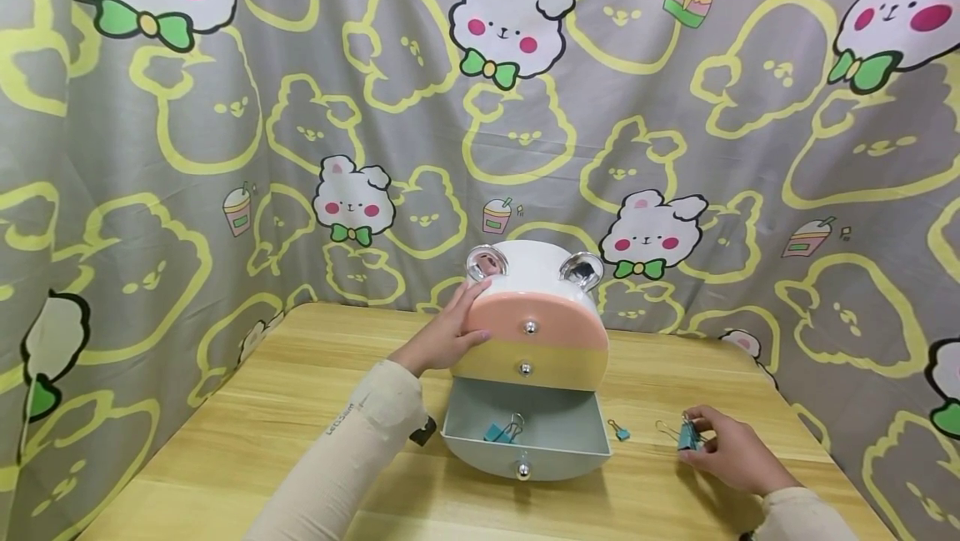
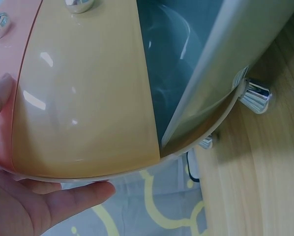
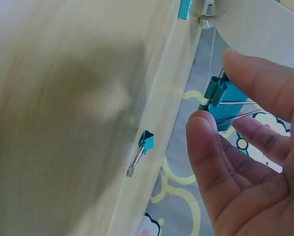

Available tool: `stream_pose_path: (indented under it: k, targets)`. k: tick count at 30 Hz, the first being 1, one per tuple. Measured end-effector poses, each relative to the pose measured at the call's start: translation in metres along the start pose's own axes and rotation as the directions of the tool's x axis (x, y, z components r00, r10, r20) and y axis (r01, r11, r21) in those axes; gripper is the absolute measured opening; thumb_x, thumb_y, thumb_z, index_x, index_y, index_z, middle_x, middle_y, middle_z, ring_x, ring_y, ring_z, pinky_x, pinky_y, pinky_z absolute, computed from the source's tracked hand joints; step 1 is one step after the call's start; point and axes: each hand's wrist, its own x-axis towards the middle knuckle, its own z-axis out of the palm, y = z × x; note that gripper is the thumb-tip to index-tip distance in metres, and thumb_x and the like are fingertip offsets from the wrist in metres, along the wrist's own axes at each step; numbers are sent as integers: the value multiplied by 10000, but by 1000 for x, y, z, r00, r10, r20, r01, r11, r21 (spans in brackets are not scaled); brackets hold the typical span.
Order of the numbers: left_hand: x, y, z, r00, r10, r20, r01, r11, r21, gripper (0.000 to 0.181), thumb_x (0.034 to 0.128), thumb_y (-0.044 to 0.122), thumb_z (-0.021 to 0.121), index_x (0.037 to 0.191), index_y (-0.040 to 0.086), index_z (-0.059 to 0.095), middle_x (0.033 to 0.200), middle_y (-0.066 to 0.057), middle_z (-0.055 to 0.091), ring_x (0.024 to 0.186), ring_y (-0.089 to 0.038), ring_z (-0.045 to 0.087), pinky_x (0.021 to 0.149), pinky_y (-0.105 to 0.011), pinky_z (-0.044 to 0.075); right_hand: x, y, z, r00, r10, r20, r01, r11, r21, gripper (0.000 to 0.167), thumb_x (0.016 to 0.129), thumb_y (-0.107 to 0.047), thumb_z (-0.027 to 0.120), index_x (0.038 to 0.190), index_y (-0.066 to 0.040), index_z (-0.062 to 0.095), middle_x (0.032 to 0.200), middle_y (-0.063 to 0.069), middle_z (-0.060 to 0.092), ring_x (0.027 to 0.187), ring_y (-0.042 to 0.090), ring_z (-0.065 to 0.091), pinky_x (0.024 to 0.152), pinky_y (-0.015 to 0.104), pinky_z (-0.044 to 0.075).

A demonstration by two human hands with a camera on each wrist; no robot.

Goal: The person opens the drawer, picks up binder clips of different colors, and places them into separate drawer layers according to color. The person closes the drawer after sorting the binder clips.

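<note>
A small drawer cabinet [image 1: 529,316] with silver ears has a pink drawer, a yellow drawer and a grey-green bottom drawer [image 1: 525,470], which is pulled out. My left hand [image 1: 450,333] holds the cabinet's left edge, thumb on the pink front, other fingers along the side. Inside the bottom drawer lies a teal binder clip [image 1: 498,433]. To the right of the cabinet, my right hand [image 1: 738,445] pinches a large teal binder clip [image 3: 228,101] between thumb and fingers. Between that hand and the drawer, a small teal binder clip [image 1: 621,431] lies on the table.
The wooden table [image 1: 360,474] carries the cabinet near its back edge. Behind and at both sides hangs a grey patterned curtain [image 1: 420,141]. Round silver knobs [image 1: 522,470] stick out from the drawer fronts.
</note>
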Motion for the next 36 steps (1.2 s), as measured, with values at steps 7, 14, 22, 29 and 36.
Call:
stream_pose_path:
  k: [7, 14, 22, 29, 36]
  targets:
    - [-1, 0, 0, 1000, 7, -1, -7, 1000, 5, 761, 954, 169, 630, 1554, 271, 173, 1605, -154, 37, 1275, -398, 426, 1033, -588, 337, 1, -7, 2, 1000, -14, -4, 14, 1000, 5, 658, 775, -236, 822, 1273, 52, 502, 1176, 290, 581, 822, 209, 644, 593, 287, 510]
    - [0, -1, 0, 1000, 5, -4, -5, 1000, 8, 763, 952, 168, 632, 1553, 276, 175, 1606, -150, 43, 1275, -394, 427, 1033, -587, 337, 3, -13, 3, 1000, -14, -9, 14, 1000, -15, 646, 772, -241, 824, 1269, 33, 514, 1156, 240, 601, 762, 176, 595, 561, 280, 476]
    - [0, -1, 0, 1000, 5, -5, -5, 1000, 7, 758, 954, 170, 630, 1552, 280, 178, 1604, -165, 37, 1280, -410, 420, 1030, -602, 332, 5, -23, 5, 998, -55, -20, 55, 998, -8, 606, 760, -185, 831, 1243, 18, 529, 1159, 239, 602, 719, 144, 586, 556, 271, 472]
    - [-1, -1, -1, 1000, 21, -3, -21, 1000, 15, 756, 950, 179, 637, 1552, 242, 183, 1598, -179, 57, 1272, -411, 420, 1033, -588, 332, 7, -34, 4, 998, -61, -13, 61, 998, 18, 569, 767, -182, 830, 1225, 5, 547, 1152, 235, 608, 725, 150, 598, 562, 282, 481]
    - [0, -2, -1, 1000, 17, -4, -17, 1000, 8, 755, 951, 177, 636, 1551, 254, 184, 1600, -180, 41, 1288, -420, 404, 1033, -605, 322, 8, -43, 4, 999, -40, -23, 41, 999, 15, 570, 763, -205, 832, 1227, -14, 560, 1148, 202, 617, 741, 152, 600, 565, 291, 485]
